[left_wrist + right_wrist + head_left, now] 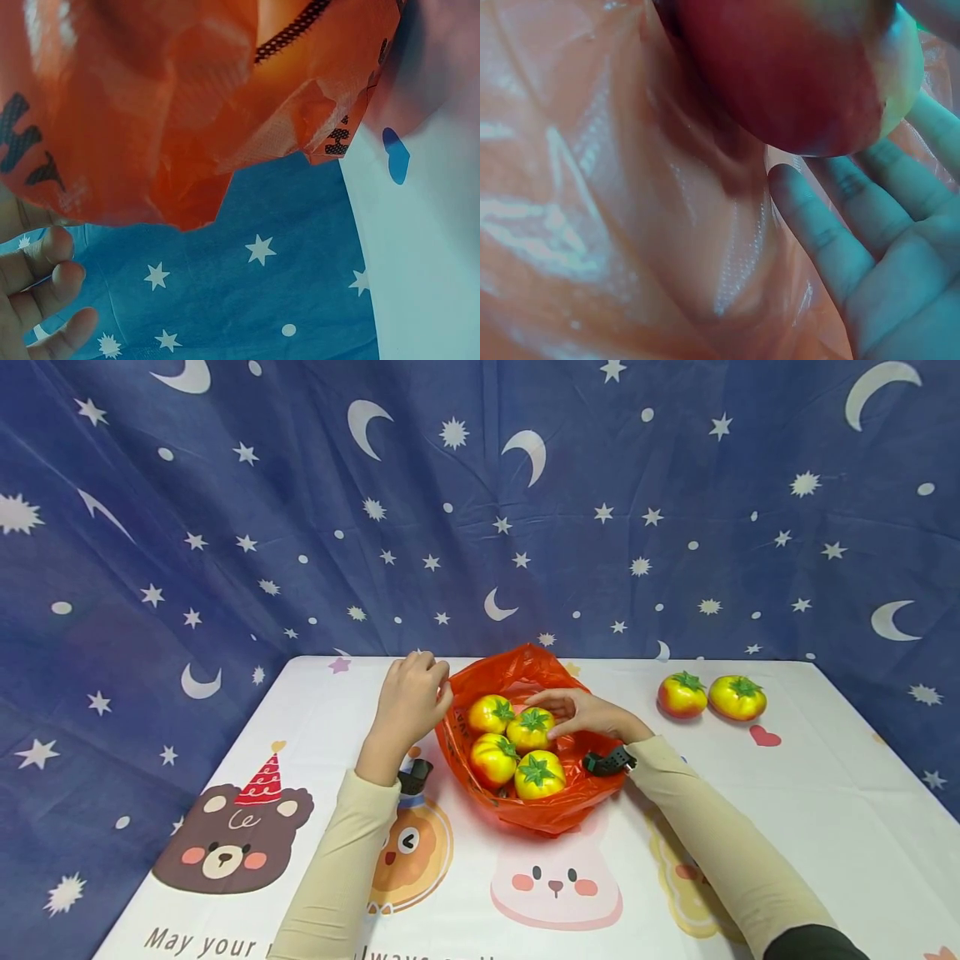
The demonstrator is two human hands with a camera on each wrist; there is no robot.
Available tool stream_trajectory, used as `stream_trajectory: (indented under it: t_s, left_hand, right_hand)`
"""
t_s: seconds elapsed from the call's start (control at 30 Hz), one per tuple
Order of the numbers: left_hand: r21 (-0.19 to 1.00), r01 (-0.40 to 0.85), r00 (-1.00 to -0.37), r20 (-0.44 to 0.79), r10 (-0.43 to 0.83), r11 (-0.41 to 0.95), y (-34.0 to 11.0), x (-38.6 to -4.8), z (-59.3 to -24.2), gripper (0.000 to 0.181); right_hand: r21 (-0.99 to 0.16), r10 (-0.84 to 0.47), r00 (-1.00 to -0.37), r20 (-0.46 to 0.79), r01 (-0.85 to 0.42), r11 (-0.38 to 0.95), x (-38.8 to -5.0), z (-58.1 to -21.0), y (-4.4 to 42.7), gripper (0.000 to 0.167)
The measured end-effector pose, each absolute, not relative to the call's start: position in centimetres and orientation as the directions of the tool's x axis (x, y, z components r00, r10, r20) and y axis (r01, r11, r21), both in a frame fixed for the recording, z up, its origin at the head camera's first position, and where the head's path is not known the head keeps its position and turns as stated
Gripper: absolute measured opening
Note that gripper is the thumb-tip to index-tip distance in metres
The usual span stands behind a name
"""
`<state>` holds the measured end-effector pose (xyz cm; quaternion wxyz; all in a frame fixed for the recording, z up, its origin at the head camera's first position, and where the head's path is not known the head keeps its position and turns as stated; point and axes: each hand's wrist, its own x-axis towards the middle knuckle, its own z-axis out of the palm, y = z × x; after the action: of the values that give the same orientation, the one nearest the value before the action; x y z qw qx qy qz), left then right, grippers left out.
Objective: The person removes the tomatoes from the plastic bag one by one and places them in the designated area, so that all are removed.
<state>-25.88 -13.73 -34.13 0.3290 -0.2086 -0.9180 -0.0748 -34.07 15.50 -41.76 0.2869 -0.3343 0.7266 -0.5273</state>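
Head view: our left hand (409,697) pinches the red bag (555,814) on the desk (825,827), seemingly to hold its mouth wide; our right hand (591,713) curls round a tomato (529,732) inside. Left wrist: our fingers (64,281) bend beside it. Right wrist: we're cupping that tomato.

Room is left on the table (810,827) between the red bag (555,814) and two loose fruits (738,698). Entry from above is partly blocked by the right hand (590,712) — from the left, by the left hand (409,697).
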Motion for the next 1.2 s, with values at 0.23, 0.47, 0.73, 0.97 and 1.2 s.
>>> stream_trajectory:
  t_s: [0.23,0.47,0.73,0.97,1.2]
  left_hand:
    - [0.0,0.429,-0.703,0.628,0.334,0.903,-13.7,-25.9,-34.0,0.01]
    - [0.001,0.427,-0.705,0.627,0.332,0.904,-13.7,-25.9,-34.1,0.009]
    - [-0.001,0.424,-0.711,0.619,0.333,0.906,-13.7,-26.0,-34.1,0.009]
    - [-0.003,0.421,-0.712,0.618,0.333,0.907,-13.7,-26.0,-34.1,0.009]
    - [0.001,0.419,-0.72,0.609,0.332,0.908,-13.7,-26.0,-34.1,0.009]
  right_hand:
    - [-0.954,-0.772,-0.633,-0.065,-0.188,0.235,-34.5,-41.8,16.1,0.064]
    - [-0.937,-0.745,-0.665,-0.058,-0.222,0.271,-34.7,-41.6,16.8,0.064]
    - [-0.927,-0.716,-0.694,-0.072,-0.218,0.305,-34.8,-41.8,17.5,0.064]
    - [-0.931,-0.719,-0.69,-0.084,-0.203,0.304,-34.8,-42.0,17.7,0.065]
    - [-0.939,-0.714,-0.696,-0.074,-0.192,0.285,-34.8,-42.2,17.7,0.064]
